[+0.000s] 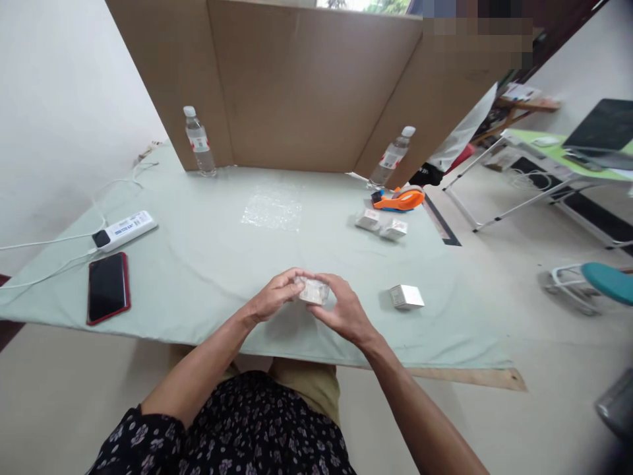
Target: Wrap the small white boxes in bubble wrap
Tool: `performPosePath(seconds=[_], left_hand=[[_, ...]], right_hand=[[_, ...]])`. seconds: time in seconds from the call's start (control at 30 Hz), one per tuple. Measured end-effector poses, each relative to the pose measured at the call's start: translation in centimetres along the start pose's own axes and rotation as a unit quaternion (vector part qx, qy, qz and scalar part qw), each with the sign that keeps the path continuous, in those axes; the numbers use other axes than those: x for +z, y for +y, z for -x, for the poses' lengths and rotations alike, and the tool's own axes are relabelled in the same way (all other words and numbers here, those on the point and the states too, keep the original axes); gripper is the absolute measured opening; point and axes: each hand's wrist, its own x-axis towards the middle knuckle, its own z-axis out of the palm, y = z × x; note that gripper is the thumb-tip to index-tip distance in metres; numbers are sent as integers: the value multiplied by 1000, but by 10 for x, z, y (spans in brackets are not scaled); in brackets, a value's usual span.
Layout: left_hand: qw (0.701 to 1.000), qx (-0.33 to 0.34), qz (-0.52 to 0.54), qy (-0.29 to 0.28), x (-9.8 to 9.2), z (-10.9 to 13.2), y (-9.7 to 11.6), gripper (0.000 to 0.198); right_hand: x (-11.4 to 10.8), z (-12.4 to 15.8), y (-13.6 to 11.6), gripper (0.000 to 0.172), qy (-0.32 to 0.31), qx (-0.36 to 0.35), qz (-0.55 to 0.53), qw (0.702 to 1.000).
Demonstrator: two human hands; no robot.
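Between my two hands, above the front part of the table, is a small box wrapped in bubble wrap (313, 291). My left hand (277, 295) grips its left side, the thumb lying on the wrap. My right hand (341, 309) holds it from the right, fingers on the far edge and thumb at the near side. Farther off lies a flat sheet of bubble wrap (272, 208). A bare white box (407, 297) sits to the right of my right hand. Behind it are two wrapped small boxes, one on the left (368, 219) and one on the right (394, 229).
An orange tape dispenser (399, 198) lies at the back right. Two water bottles, left (200, 145) and right (392, 160), stand before a cardboard screen (311, 86). On the left are a phone (107, 287) and a white power strip (126, 230) with cables.
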Motion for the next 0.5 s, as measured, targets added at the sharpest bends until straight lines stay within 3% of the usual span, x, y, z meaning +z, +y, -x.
performPosePath(seconds=[0.13,0.27,0.5], left_hand=[[996,-56,63,-31,-6,-9,0,58],[998,-38,50,-30,-8,-10,-6,68],[992,-76,72,65,7,-9,-9,62]], right_hand=[[-6,-2,11,49,-40,131,-111,984],[-7,-2,18,52,-61,174,-174,967],[-7,1,19,67,-70,224,-235,943]])
